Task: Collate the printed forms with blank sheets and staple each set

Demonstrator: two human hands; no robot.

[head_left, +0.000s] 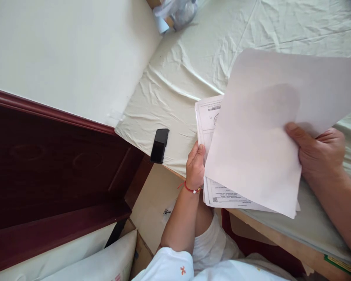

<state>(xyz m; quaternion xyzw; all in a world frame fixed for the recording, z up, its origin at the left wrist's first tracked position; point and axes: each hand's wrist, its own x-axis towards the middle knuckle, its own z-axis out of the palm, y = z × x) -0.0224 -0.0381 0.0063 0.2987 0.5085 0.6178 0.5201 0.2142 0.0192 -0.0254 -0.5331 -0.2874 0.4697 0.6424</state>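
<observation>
My left hand, with a red string bracelet at the wrist, grips the left edge of a stack of printed papers. Its thumb lies on top near the edge; the other fingers are hidden underneath. Above the stack, my right hand pinches a large blank-faced sheet of paper at its right side, thumb on top and fingers behind. That sheet is bent upward on the right and covers most of the stack. Print, a barcode and a round stamp show on the uncovered left part of the stack.
A black phone lies near the edge of the table, which has a wrinkled pale green cloth. A clear plastic bag with things in it sits at the back. Dark red wood panelling stands at the left, and a white sack below it.
</observation>
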